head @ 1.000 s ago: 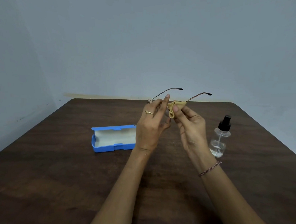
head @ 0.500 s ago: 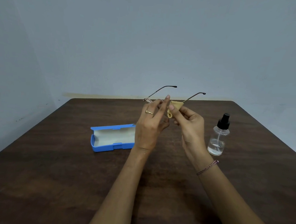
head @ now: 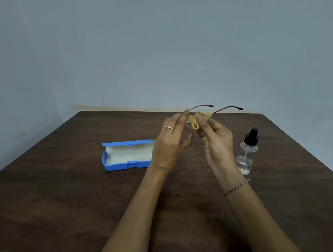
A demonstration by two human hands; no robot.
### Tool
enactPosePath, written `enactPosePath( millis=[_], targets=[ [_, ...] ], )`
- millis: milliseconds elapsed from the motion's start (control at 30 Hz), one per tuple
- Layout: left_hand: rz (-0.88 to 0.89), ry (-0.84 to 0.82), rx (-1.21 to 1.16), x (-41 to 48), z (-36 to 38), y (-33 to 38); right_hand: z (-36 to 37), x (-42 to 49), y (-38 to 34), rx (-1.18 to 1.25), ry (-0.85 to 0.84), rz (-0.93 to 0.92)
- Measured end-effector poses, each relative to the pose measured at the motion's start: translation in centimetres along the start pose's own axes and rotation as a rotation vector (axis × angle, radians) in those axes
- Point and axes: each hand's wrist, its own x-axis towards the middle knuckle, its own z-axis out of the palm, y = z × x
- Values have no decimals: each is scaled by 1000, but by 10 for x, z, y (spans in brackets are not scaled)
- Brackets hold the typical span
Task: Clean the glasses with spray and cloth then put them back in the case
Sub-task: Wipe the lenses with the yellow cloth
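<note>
Thin metal-framed glasses [head: 228, 107] are held up over the table's middle, both temple arms pointing away from me. My left hand [head: 171, 141], with a ring on one finger, grips the frame's left side. My right hand [head: 215, 142] pinches a small yellow cloth [head: 196, 120] against the right lens. The lenses are mostly hidden behind my fingers and the cloth. A blue glasses case [head: 125, 156] lies open on the table to the left, with nothing inside its pale lining. A clear spray bottle [head: 247, 152] with a black nozzle stands upright to the right.
The dark wooden table [head: 60, 197] reaches back to a pale grey-blue wall. Its far edge lies just behind my hands, and its sides slope off at left and right. A bracelet sits on my right wrist.
My right thumb and the cloth have shifted slightly over the lens, a small rubbing motion. The glasses stay at about the same height. The case and bottle have not moved.
</note>
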Motion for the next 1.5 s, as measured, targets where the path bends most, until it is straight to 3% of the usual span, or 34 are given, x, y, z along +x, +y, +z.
enactPosePath(
  millis=[633, 933, 1000, 1133, 1267, 1500],
  targets=[
    [-66, 9, -192, -1, 1, -8, -20, 15, -38, 291, 181, -227],
    [-326, 119, -480, 4, -7, -3, -31, 22, -40, 325, 172, -270],
    [-431, 165, -540, 6, -9, 0, -32, 23, -39, 168, 108, -234],
    [-664, 292, -699, 8, -4, 3, -37, 22, -31, -449, -167, -55],
    [-827, 339, -796, 8, 2, -4, -43, 20, -21, -894, -405, 140],
    [-1019, 298, -988, 7, 10, 1, -51, 20, -4, -1238, -813, 449]
  ],
)
